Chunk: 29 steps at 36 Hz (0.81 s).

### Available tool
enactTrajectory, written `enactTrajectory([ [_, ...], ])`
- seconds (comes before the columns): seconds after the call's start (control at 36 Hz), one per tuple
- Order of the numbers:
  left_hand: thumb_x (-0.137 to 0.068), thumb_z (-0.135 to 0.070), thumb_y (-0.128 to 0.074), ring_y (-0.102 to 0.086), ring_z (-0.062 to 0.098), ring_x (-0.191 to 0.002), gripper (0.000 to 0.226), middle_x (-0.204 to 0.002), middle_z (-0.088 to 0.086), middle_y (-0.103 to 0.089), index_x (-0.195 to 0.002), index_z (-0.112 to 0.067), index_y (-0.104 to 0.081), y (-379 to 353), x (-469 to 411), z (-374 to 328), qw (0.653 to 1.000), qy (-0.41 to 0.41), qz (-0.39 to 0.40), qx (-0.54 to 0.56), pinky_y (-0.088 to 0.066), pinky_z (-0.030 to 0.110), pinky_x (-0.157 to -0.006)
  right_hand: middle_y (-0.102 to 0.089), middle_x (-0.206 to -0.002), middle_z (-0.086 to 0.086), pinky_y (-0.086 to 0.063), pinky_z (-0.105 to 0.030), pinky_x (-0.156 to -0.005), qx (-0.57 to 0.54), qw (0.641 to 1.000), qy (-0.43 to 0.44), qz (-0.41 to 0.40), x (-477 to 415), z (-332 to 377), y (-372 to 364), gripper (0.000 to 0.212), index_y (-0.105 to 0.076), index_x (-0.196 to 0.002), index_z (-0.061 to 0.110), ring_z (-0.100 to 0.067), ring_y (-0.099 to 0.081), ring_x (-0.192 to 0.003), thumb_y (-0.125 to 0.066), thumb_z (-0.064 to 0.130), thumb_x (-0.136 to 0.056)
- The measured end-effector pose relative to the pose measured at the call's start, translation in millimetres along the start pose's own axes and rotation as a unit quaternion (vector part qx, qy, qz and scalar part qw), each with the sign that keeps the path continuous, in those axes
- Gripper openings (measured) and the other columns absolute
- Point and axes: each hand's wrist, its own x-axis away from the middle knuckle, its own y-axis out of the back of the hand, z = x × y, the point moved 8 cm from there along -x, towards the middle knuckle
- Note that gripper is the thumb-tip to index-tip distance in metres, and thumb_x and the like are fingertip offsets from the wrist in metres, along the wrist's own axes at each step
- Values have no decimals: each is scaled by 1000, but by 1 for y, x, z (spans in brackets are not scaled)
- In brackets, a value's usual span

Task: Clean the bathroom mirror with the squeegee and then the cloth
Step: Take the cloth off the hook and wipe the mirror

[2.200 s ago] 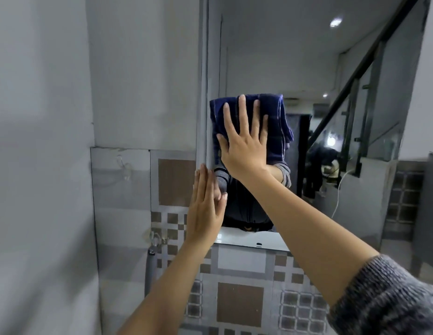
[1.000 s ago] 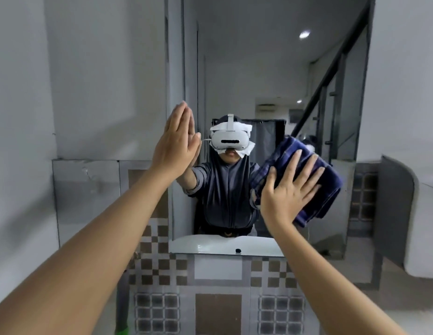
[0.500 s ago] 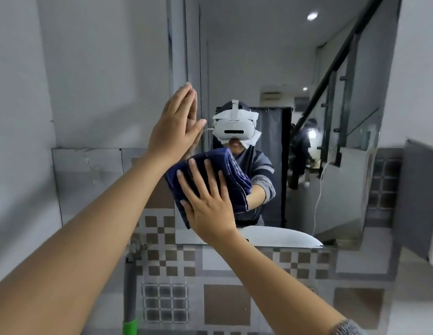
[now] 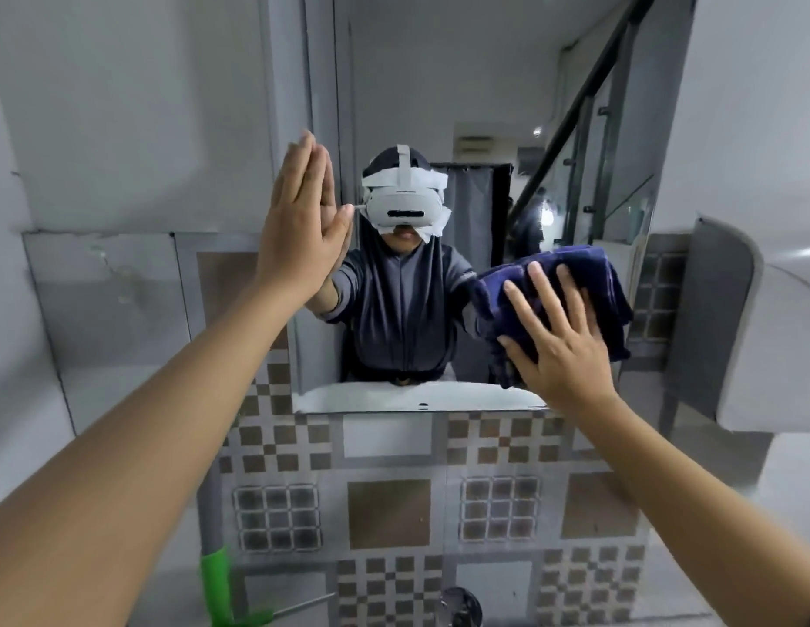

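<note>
The bathroom mirror [image 4: 439, 97] hangs on the wall straight ahead and reflects a person wearing a white headset. My right hand [image 4: 559, 350] has its fingers spread and presses a folded dark blue cloth [image 4: 588, 273] flat against the mirror's lower right part. My left hand [image 4: 301, 228] lies flat with fingers together against the mirror's left edge and holds nothing. A tool with a grey shaft and a green lower part [image 4: 217, 576] leans at the wall low on the left; I cannot tell whether it is the squeegee.
Brown and grey patterned tiles [image 4: 389, 513] cover the wall below the mirror. A grey and white rounded fixture [image 4: 733, 332] juts out at the right. A round metal object [image 4: 459, 608] sits at the bottom edge. Plain grey wall fills the left.
My right hand has swept the cloth from the mirror's lower left, near my left hand, across to the lower right. My left hand stays on the left edge.
</note>
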Motion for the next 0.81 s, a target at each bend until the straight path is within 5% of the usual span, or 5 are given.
enactTrajectory([
  [0.17,-92,-19,-47,-18,33,-139,55,-149,23,-23,-137,7,-30,4,14,-10,999,13,15,44,-14,38,-115,-13,-157,-8,-12,-50,-117,-182,923,-338,-19,51,-12,-16,63,-22,-147,23,-30,-6,-144,-38,47,-91],
  [0.28,-92,-21,-48,-12,23,-142,60,-153,13,-16,-142,-1,-23,0,32,-12,999,20,24,40,-7,19,-114,-13,-157,-9,-11,-49,-116,-243,863,-441,-48,66,14,-24,64,-23,-147,21,-34,-7,-143,-37,47,-91],
  [0.42,-90,-20,-52,-37,21,-129,48,-140,11,-40,-133,-3,-41,-3,74,-23,995,16,35,88,-23,19,-111,-12,-157,-9,-13,-52,-115,-259,870,-419,-39,68,51,-32,61,-25,-146,19,-31,-4,-144,-48,37,-93],
  [0.58,-90,-14,-56,-54,-2,-86,13,-98,6,-60,-96,-5,-63,-13,130,-30,964,53,117,234,-41,6,-75,-20,-154,-14,-20,-54,-112,-240,908,-341,-32,63,94,-37,56,-30,-142,19,-32,-6,-142,-50,35,-92],
  [0.81,-92,-20,-53,-61,3,-91,17,-101,1,-65,-102,-10,-64,-18,159,-15,914,183,157,327,-46,8,-75,-29,-150,-12,-25,-58,-108,-219,942,-253,-34,50,157,-40,52,-37,-140,19,-35,-14,-140,-46,34,-91],
])
